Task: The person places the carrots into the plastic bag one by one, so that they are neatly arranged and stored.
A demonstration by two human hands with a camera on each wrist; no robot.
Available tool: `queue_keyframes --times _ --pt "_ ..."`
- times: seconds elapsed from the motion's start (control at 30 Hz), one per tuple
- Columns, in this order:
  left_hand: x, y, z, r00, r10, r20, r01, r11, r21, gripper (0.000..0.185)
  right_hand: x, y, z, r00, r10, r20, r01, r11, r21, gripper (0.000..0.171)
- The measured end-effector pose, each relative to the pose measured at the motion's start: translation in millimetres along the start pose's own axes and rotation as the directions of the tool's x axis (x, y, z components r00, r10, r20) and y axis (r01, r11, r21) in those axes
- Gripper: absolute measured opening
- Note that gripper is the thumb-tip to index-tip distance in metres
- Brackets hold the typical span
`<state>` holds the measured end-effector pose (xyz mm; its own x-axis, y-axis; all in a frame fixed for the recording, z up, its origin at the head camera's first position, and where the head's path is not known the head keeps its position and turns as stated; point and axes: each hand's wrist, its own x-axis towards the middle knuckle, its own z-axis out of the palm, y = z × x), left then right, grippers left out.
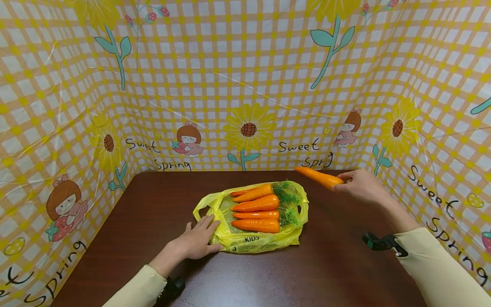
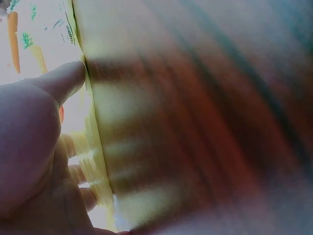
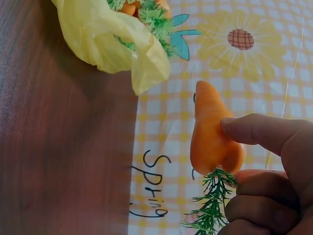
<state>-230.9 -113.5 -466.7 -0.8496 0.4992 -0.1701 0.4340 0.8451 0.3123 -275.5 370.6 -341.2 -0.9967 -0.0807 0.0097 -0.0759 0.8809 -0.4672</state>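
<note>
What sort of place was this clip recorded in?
Probably a staged tabletop recording booth, not a real kitchen: a dark wooden table is walled on three sides by a checked sunflower cloth printed "Sweet Spring", and the carrots on the yellow bag look like plastic props.

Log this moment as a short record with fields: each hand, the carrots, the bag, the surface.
left hand: the left hand rests flat on the edge of the yellow plastic bag
right hand: the right hand grips one carrot at its leafy end, held above the table
carrots on bag: four carrots lie side by side, green tops to the right
surface: dark wooden table
surround: checked backdrop with sunflowers
</note>
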Motion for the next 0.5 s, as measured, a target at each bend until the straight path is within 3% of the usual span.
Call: queue_keyframes --times 0.27,0.5 --pt "0.3 0.1 0.0 1.000 0.000 -0.003 0.000 1.000 -0.003 0.078 -2.9 -15.8 0.6 0.999 -0.050 -0.012 0.050 0.999 -0.008 0.053" --pt "0.5 -0.4 0.2 1.000 0.000 -0.003 0.000 1.000 -0.002 0.079 -3.5 -23.9 1.0 0.997 -0.077 0.002 0.077 0.997 -0.014 0.056"
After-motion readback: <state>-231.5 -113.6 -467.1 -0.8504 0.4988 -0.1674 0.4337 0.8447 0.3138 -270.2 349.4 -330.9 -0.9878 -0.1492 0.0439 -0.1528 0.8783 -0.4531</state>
